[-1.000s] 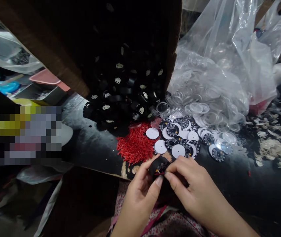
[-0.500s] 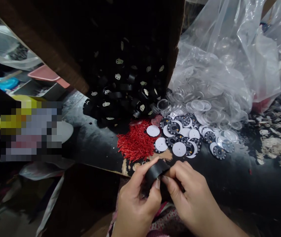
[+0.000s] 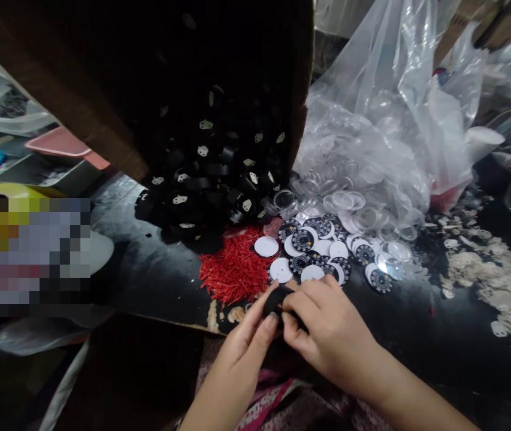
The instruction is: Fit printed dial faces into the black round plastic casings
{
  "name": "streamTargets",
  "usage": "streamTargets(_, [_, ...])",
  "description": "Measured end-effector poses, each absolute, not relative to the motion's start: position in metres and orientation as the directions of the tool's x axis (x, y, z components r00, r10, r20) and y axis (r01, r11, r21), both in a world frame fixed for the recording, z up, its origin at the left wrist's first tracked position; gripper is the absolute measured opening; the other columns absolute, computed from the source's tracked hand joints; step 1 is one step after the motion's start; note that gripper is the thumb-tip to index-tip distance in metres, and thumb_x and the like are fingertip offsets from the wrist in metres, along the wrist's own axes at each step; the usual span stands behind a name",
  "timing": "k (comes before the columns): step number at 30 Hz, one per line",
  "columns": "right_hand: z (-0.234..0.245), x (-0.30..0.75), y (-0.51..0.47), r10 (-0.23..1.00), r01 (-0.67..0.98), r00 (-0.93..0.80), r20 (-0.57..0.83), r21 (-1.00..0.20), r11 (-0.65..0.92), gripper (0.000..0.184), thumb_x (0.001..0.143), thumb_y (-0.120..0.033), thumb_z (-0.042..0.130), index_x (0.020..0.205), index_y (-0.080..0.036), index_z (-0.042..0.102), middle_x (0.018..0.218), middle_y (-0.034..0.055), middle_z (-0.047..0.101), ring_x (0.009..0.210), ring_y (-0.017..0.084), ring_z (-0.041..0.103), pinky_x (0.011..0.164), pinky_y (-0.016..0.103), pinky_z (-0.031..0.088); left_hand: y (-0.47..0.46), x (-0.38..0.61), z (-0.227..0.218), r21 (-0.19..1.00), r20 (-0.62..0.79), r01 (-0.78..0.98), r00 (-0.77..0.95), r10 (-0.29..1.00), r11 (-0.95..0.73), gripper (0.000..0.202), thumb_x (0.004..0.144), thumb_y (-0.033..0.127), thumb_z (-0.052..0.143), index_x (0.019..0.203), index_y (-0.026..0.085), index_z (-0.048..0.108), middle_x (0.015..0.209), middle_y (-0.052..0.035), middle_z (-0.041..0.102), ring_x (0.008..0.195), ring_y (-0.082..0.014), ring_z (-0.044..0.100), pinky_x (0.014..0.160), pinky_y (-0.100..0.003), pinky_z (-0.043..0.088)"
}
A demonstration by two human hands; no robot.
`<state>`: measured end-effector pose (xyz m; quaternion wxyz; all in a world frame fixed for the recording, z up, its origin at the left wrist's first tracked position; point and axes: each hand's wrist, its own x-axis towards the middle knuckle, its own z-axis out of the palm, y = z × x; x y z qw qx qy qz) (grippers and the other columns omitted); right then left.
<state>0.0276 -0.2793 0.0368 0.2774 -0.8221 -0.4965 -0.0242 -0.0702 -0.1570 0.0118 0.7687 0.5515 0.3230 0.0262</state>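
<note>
One blk part in L hand grip; R hand touching, grip unclear; blk tabletop, clr bag.

Uneven, dim light meets us: deep shadow fills the cardboard box, while glare streaks the clear plastic bag to its right. Below the box, we lose the black casing's detail to darkness; left of it, outer edges stretch and blur.

Between the left hand and right hand sits a case; beyond, on the table, lie discs, sticks left, plates right, bag behind, box far left.
</note>
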Motion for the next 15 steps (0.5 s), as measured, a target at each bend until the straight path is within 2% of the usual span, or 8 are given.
streamTargets(2, [0.038, 0.025, -0.275, 0.765, 0.810, 0.544, 0.346, -0.457, -0.369, 0.015, 0.087, -0.010, 0.049, 0.078, -0.016, 0.059, 0.073, 0.0032, 0.060, 0.069, 0.018, 0.053, 0.074, 0.034, 0.038, -0.163, -0.070, 0.010, 0.789, -0.563, 0.312, 0.712, 0.419, 0.529, 0.042, 0.078, 0.046, 0.069, 0.116, 0.029, 0.070, 0.132, -0.0039, 0.065, 0.132, -0.0314, 0.048, 0.109, -0.045, 0.040])
streamTargets(4, [0.043, 0.024, -0.273, 0.713, 0.728, 0.633, 0.300, -0.543, -0.418, 0.012, 0.084, -0.009, 0.054, 0.075, -0.017, 0.057, 0.071, 0.0010, 0.059, 0.066, 0.016, 0.052, 0.072, 0.031, 0.039, -0.167, -0.069, 0.009, 0.747, -0.598, 0.278, 0.679, 0.426, 0.604, 0.044, 0.077, 0.051, 0.069, 0.116, 0.031, 0.070, 0.132, -0.0034, 0.065, 0.132, -0.0331, 0.048, 0.108, -0.046, 0.041])
streamTargets(7, [0.050, 0.037, -0.279, 0.735, 0.589, 0.668, 0.112, -0.684, -0.431, 0.010, 0.083, -0.010, 0.061, 0.078, -0.019, 0.060, 0.071, -0.0024, 0.062, 0.065, 0.013, 0.055, 0.069, 0.027, 0.041, -0.164, -0.069, 0.007, 0.833, -0.509, 0.301, 0.746, 0.430, 0.464, 0.046, 0.076, 0.049, 0.072, 0.119, 0.033, 0.069, 0.137, -0.0009, 0.061, 0.136, -0.0309, 0.043, 0.114, -0.043, 0.033])
streamTargets(9, [0.052, 0.059, -0.288, 0.770, 0.571, 0.635, 0.057, -0.707, -0.418, 0.009, 0.087, -0.014, 0.060, 0.084, -0.021, 0.064, 0.077, -0.0020, 0.066, 0.071, 0.013, 0.060, 0.070, 0.026, 0.042, -0.160, -0.069, 0.004, 0.855, -0.479, 0.299, 0.767, 0.426, 0.423, 0.045, 0.078, 0.047, 0.071, 0.121, 0.033, 0.067, 0.137, -0.0011, 0.061, 0.134, -0.0299, 0.047, 0.114, -0.044, 0.031])
streamTargets(10, [0.051, 0.073, -0.294, 0.756, 0.587, 0.651, 0.060, -0.672, -0.452, 0.010, 0.089, -0.017, 0.058, 0.089, -0.022, 0.066, 0.083, -0.0005, 0.068, 0.076, 0.015, 0.062, 0.072, 0.027, 0.043, -0.158, -0.069, 0.002, 0.845, -0.483, 0.274, 0.759, 0.437, 0.458, 0.045, 0.079, 0.047, 0.070, 0.122, 0.033, 0.066, 0.137, -0.0016, 0.062, 0.131, -0.0302, 0.050, 0.113, -0.046, 0.034])
streamTargets(11, [0.049, 0.088, -0.300, 0.686, 0.597, 0.721, 0.093, -0.586, -0.548, 0.012, 0.091, -0.019, 0.056, 0.094, -0.022, 0.067, 0.089, 0.0021, 0.069, 0.079, 0.017, 0.062, 0.074, 0.029, 0.044, -0.158, -0.069, -0.001, 0.825, -0.492, 0.237, 0.747, 0.447, 0.513, 0.045, 0.080, 0.047, 0.069, 0.123, 0.032, 0.066, 0.136, -0.0022, 0.062, 0.129, -0.0306, 0.053, 0.110, -0.048, 0.039])
streamTargets(13, [0.044, 0.118, -0.311, 0.498, 0.524, 0.851, 0.164, -0.294, -0.799, 0.020, 0.089, -0.025, 0.059, 0.106, -0.019, 0.066, 0.104, 0.0104, 0.066, 0.090, 0.025, 0.061, 0.080, 0.038, 0.043, -0.160, -0.067, -0.007, 0.779, -0.505, 0.170, 0.741, 0.443, 0.604, 0.045, 0.079, 0.046, 0.070, 0.122, 0.031, 0.066, 0.135, -0.0037, 0.063, 0.125, -0.0316, 0.056, 0.105, -0.048, 0.046])
streamTargets(15, [0.038, 0.140, -0.319, 0.428, 0.453, 0.883, 0.192, -0.114, -0.884, 0.021, 0.086, -0.023, 0.061, 0.104, -0.016, 0.067, 0.110, 0.0156, 0.063, 0.098, 0.032, 0.059, 0.083, 0.045, 0.041, -0.166, -0.063, -0.012, 0.758, -0.497, 0.156, 0.767, 0.406, 0.633, 0.044, 0.076, 0.043, 0.074, 0.117, 0.027, 0.070, 0.133, -0.0065, 0.065, 0.125, -0.0336, 0.056, 0.101, -0.048, 0.050])
